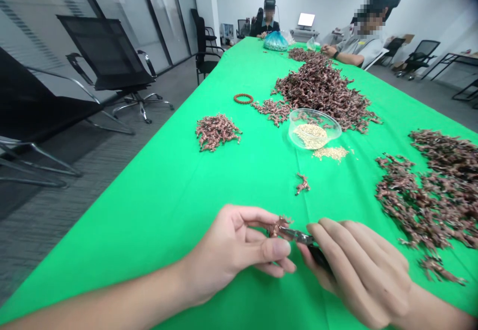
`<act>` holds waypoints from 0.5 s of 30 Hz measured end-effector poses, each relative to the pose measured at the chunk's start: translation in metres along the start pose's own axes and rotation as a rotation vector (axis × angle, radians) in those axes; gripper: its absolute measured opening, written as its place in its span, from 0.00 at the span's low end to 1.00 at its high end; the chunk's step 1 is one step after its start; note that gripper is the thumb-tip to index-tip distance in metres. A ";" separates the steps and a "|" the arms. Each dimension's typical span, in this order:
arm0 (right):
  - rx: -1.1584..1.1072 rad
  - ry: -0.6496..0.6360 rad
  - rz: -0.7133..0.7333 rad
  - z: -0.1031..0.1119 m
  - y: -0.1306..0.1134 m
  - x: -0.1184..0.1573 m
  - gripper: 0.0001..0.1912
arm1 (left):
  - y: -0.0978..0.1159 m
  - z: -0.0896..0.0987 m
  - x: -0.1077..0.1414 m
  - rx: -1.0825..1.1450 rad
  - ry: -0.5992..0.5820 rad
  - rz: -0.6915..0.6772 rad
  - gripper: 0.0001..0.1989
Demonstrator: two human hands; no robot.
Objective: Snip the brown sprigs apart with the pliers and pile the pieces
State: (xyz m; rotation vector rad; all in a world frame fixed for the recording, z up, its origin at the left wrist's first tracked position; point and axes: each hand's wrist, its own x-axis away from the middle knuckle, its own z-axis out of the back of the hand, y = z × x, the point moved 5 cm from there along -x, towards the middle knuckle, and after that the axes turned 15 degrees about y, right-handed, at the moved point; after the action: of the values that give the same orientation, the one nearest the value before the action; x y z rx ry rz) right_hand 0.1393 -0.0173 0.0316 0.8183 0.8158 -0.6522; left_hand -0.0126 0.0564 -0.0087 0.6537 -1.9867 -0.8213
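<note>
My left hand (246, 248) pinches a small copper-coloured figurine (274, 229), deer-like with thin branching parts, between thumb and fingers. Black-handled needle-nose pliers (300, 237) are gripped in my right hand (362, 265). Their jaws point left and meet the figurine; whether they clamp a part of it is too small to tell. Another such figurine (302, 183) lies alone on the green cloth (168, 210) just beyond my hands. Farther off, a clear plastic bowl (333, 135) holds small golden pieces (310, 133), and more of them (332, 154) are spilled in front of it.
A large heap of figurines (321, 86) rises behind the bowl. To the right spreads another pile (429, 200); a smaller one (217, 132) sits left. A brown braided ring (243, 99) lies nearby. Two people (358, 46) sit farther along the table. Office chairs (108, 56) stand left.
</note>
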 end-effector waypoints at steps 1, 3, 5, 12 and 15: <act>-0.002 0.000 -0.009 0.000 0.000 0.001 0.12 | -0.001 0.001 0.000 -0.003 0.001 -0.006 0.19; -0.019 -0.009 -0.062 -0.001 0.000 0.003 0.12 | -0.003 0.002 -0.001 -0.020 -0.004 -0.026 0.18; -0.091 -0.044 -0.175 -0.003 0.002 0.005 0.11 | -0.004 0.003 -0.001 -0.049 -0.011 -0.048 0.17; -0.524 -0.271 -0.730 -0.012 0.016 0.007 0.02 | -0.001 0.006 -0.002 -0.146 -0.035 -0.066 0.20; -0.624 -0.421 -1.003 -0.016 0.020 0.014 0.10 | -0.001 0.006 -0.002 -0.196 -0.047 -0.066 0.21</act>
State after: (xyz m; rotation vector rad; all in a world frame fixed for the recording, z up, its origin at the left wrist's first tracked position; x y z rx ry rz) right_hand 0.1562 0.0036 0.0207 -0.3587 0.9379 -1.2997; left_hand -0.0164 0.0586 -0.0128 0.5926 -1.9042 -1.0649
